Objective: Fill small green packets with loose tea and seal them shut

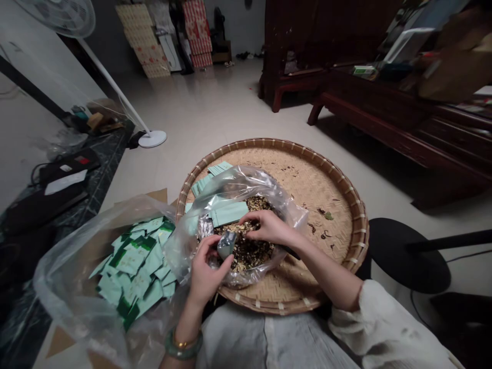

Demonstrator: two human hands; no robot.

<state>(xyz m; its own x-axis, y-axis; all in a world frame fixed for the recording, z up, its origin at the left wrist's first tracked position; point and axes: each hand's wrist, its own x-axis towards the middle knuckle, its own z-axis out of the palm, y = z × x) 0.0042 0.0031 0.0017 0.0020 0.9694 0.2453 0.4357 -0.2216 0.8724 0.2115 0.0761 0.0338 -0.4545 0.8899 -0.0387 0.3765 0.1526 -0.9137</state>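
Dark wooden bench (pixel 388 110) at upper right, tiled floor (pixel 215 113) beneath, white stand fan (pixel 115 87) at upper left. Round woven bamboo tray (pixel 269 142) is set in front of the person, with a clear plastic bag (pixel 269 179) open on it. Dried leaf mix (pixel 249 251) is heaped inside the bag, pale green sachets (pixel 228 212) lying beside it. Larger plastic bag (pixel 73 287) at left is filled with green-and-white sachets (pixel 134 261).

Left hand (pixel 207 271) is raised from the lower left, jade bangle (pixel 183 351) on the wrist, fingers pinched on a small foil sachet (pixel 226 245) above the mix. Right hand (pixel 269 228) is reached across, fingers curled together at the mix; any grip cannot be told. Flakes could be spilled if the sachet is tipped; the foil could be torn by too hard a pinch.
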